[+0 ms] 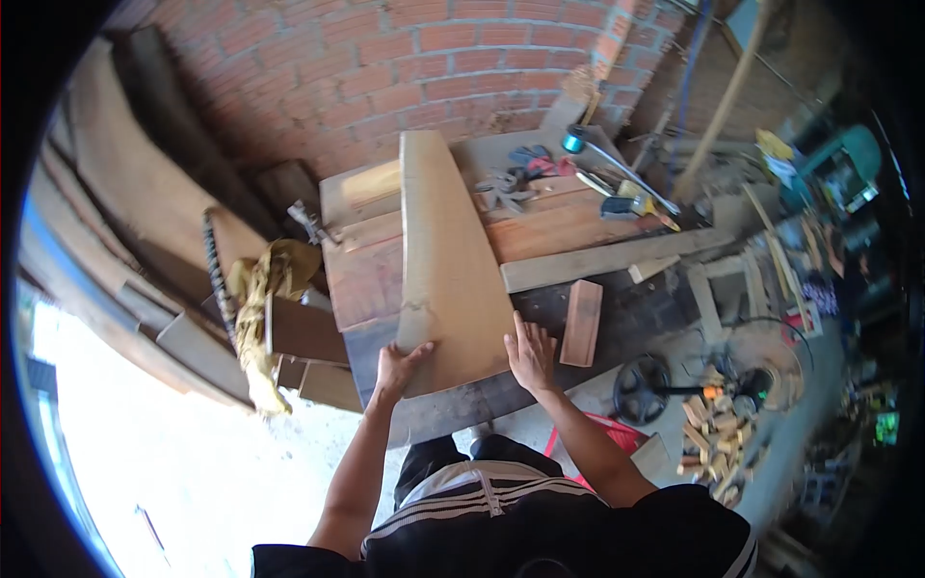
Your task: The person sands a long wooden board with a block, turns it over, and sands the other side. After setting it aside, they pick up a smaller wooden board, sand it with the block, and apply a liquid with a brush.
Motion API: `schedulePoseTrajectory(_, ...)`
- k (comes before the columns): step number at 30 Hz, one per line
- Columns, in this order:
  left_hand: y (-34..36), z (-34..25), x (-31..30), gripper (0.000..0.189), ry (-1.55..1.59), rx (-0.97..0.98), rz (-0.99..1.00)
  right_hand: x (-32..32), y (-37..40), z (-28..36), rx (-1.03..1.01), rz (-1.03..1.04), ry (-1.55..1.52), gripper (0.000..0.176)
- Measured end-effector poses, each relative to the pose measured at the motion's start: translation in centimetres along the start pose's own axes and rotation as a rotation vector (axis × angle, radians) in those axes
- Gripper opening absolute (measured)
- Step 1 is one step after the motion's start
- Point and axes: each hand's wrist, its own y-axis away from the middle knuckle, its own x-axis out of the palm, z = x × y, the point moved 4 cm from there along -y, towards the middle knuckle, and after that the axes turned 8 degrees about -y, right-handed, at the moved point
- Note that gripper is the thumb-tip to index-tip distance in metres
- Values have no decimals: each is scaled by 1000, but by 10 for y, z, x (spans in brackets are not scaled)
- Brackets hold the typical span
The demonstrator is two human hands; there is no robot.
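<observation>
A long pale wooden board (448,279), wider at my end and narrower at the far end, lies lengthwise on the workbench (371,279). At its near left corner, my left hand (397,369) grips the edge with the thumb on top; the fingers are partly hidden. My right hand (531,354) rests against the near right edge, its fingers stretched out and pointing forward. Just right of that hand sits a short reddish wooden block (581,324).
Gloves (506,190), a teal spool (573,140) and a brush (631,204) lie at the back right of the bench. A brick wall (385,67) rises behind. Large planks (125,164) lean at left; wood offcuts (715,438) are heaped on the floor at right.
</observation>
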Motion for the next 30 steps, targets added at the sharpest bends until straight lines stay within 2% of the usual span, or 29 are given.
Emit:
schedulePoseTrajectory(2, 24, 5, 7, 42, 248, -168, 140, 15, 8, 7, -93, -31, -142, 58)
schedulePoseTrajectory(3, 42, 1, 7, 29, 281, -155, 131, 20, 12, 0, -50, -48, -260, 60)
schedulePoseTrajectory(4, 60, -6, 1, 29, 288, -161, 81, 23, 14, -5, -8, -60, -374, 62)
schedulePoseTrajectory(5, 76, -12, -3, 29, 232, -147, 66, 10, 19, 0, 124, 148, -576, 67)
schedulePoseTrajectory(6, 91, -14, -9, 29, 182, -141, 44, 8, 24, 3, 72, 192, -588, 67)
schedulePoseTrajectory(8, 120, -11, -25, 28, 156, -138, -47, 15, 48, 6, 77, 405, -687, 67)
schedulePoseTrajectory(9, 136, -15, -32, 27, 84, -76, -24, 23, 62, 9, 23, 469, -681, 67)
schedulePoseTrajectory(10, 150, -15, -37, 27, 5, -14, 7, 30, 75, 11, -38, 463, -736, 68)
schedulePoseTrajectory(12, 173, 3, -52, 26, 54, -20, -23, 37, 89, 23, -117, 488, -792, 70)
schedulePoseTrajectory(14, 205, -16, -69, 25, -3, 122, -34, 37, 110, 39, 22, 784, -967, 68)
schedulePoseTrajectory(15, 224, -37, -85, 26, -207, 101, -22, 32, 112, 52, -76, 791, -939, 61)
schedulePoseTrajectory(16, 238, -36, -98, 26, -203, 83, -29, 35, 114, 55, -73, 811, -938, 61)
schedulePoseTrajectory(18, 268, -31, -127, 26, -355, 122, -53, 43, 115, 70, -312, 792, -738, 52)
schedulePoseTrajectory(19, 289, -38, -141, 24, -388, 93, -60, 25, 111, 87, -377, 737, -734, 48)
schedulePoseTrajectory(23, 376, -74, -205, 22, -514, -46, -189, 39, 96, 110, -451, 684, -770, 45)
schedulePoseTrajectory(26, 440, -91, -258, 19, -640, -109, -288, 52, 82, 136, -521, 641, -685, 40)
schedulePoseTrajectory(28, 477, -95, -295, 18, -678, -195, -340, 58, 79, 162, -770, 357, -637, 38)
schedulePoseTrajectory(29, 492, -94, -314, 18, -740, -228, -375, 72, 78, 172, -684, 431, -619, 38)
schedulePoseTrajectory(30, 506, -90, -334, 19, -796, -255, -405, 80, 79, 187, -661, 419, -628, 38)
